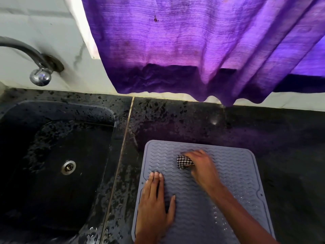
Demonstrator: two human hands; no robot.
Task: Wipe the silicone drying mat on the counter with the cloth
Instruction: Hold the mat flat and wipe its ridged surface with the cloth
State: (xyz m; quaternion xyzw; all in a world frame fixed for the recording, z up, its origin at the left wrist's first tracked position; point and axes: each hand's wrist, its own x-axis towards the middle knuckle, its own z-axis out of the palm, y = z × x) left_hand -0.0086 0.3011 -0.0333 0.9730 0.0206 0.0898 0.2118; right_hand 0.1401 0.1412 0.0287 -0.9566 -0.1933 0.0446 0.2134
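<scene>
Two bare hands are seen on a grey, rectangular silicone drying mat [228, 173] with wavy ridges, which is laid flat on the dark speckled stone table [263, 131], just right of a black sunken sink [44, 173]. The left hand [154, 199] is pressed flat on the mat's left part, fingers straight and held together, thumb spread aside; nothing is held in its grip. A small, bunched black-and-white checked cloth [183, 161] is held in the grip of the right hand [202, 166], whose fingers are curled over it, and is pressed against the mat's upper middle. The right hand is blurred. Water droplets can be made out on the mat's right part. A round metal drain [68, 167] is set in the sink floor, a chrome tap [39, 74] is fixed to the white wall above, and a purple fabric curtain [193, 41] is hung over the table's far edge.
</scene>
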